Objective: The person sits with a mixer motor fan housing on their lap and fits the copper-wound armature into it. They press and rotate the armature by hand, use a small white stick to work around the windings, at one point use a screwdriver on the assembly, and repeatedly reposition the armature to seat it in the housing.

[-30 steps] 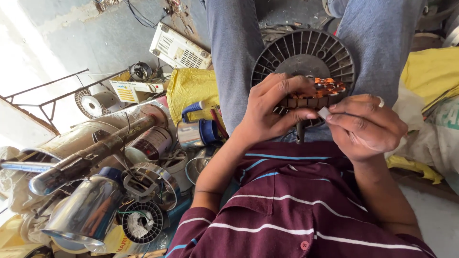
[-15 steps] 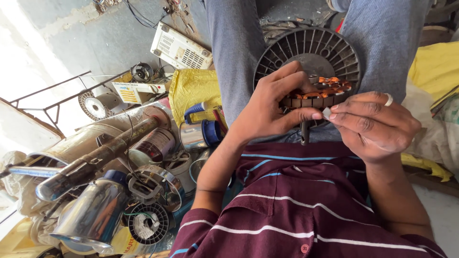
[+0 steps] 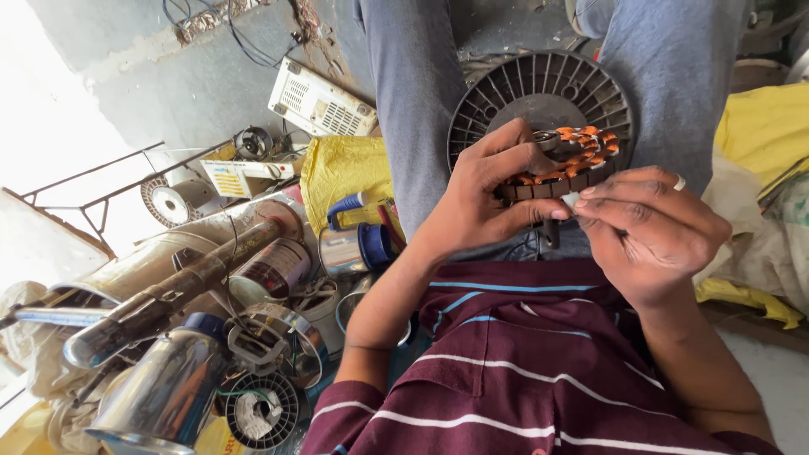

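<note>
Grey concrete floor (image 3: 168,93), cluttered at left with shiny metal motor housings (image 3: 160,396). Left hand (image 3: 480,194) grips round copper-wound stator (image 3: 565,164) over the lap, before dark ribbed plastic disc (image 3: 539,88). Right hand (image 3: 653,232) pinches its edge; contact point obscured.

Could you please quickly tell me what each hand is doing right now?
Left hand: closed on the round copper-wound motor stator.
Right hand: fingers pinching a small white piece at its edge.

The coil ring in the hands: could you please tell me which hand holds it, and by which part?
The left hand grips the coil ring around its lower-left rim. The right hand pinches its lower edge with fingertips.
</note>
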